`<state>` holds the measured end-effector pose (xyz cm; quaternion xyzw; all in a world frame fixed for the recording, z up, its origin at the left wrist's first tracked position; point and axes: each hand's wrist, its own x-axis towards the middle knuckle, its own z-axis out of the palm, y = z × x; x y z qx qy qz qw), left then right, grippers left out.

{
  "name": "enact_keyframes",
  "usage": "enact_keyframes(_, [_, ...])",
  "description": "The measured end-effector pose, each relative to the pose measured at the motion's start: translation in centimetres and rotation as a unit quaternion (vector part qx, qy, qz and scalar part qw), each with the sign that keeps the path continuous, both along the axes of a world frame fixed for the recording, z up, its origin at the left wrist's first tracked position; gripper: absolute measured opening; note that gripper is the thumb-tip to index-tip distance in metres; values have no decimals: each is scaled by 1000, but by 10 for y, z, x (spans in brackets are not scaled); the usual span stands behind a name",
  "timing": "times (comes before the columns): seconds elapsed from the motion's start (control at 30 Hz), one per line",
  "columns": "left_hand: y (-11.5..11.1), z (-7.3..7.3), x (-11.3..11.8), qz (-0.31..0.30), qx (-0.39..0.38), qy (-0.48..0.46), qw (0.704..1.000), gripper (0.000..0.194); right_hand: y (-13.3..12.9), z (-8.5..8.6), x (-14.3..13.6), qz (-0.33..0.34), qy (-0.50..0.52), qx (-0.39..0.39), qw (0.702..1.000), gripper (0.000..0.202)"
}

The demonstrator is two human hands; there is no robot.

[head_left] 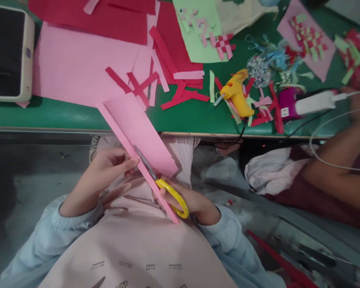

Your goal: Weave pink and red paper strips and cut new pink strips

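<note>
In the head view: holding a pink sheet [150, 134] aslant, low in front of a green counter [72, 114], with its far end above the edge, touching or just clear, impossible to tell. Probably angled this way to give the scissors [161, 183] a straight run along the long left side, beside a narrow band [146, 171] apparently parted from the wider portion at the near end. Pinching that band between thumb and fingers with the left hand [115, 166], just beside the blade, likely to keep the edge taut. Gripping the scissors by the yellow handle with the right hand [180, 194], curled closed and partly hidden behind the loop, with fingers also against the band. Impossible to tell the spread of the blades. Laid out beyond on the counter, perhaps for easy reach: a larger pink sheet [78, 60], red sheets [93, 22] and loose strips [195, 96]. Set farther right among more strips, presumably out of the way: a yellow glue gun [239, 96]. At far right, well apart: a co-worker's forearm [342, 160].
</note>
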<state>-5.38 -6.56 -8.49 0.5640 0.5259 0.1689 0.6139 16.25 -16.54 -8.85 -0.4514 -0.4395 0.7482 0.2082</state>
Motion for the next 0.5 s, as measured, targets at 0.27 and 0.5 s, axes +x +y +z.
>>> enact_keyframes(0.27, [-1,-1,1,-1,-1,-13,1000,34,1,-1,2,16,0,11,1000,58])
enact_keyframes(0.5, [2,-1,1,-18,-5,-37,999,32,2,3,1,2,10,-6,1000,59])
